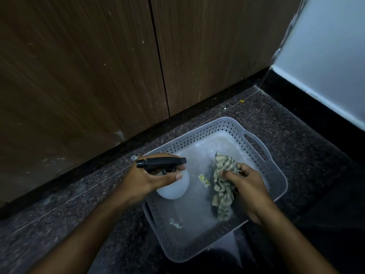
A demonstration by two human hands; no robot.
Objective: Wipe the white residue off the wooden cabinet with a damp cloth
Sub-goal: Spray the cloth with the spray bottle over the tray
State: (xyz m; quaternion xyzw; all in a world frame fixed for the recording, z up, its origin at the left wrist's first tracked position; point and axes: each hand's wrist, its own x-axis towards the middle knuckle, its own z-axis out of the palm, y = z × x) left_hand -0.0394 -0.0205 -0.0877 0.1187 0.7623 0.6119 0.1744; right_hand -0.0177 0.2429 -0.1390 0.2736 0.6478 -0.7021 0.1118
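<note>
Left hand (147, 179) gripping spray bottle (173, 184) by its black head, right hand (246, 186) clutching striped cloth (223, 186) (bunched) over grey basket (276, 175), wooden cabinet (88, 66) just behind, white specks on it

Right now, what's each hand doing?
Left hand: grips the spray bottle.
Right hand: holds the striped cloth.

Wooden cabinet (79, 66) with matt brown grain flecked with white residue (119, 134), speckled polished stone floor (79, 204), perforated grey plastic basket (276, 186) — smooth base, striped crumpled cloth (223, 186), spray bottle (173, 186) — frosted white plastic, black plastic trigger head.
</note>
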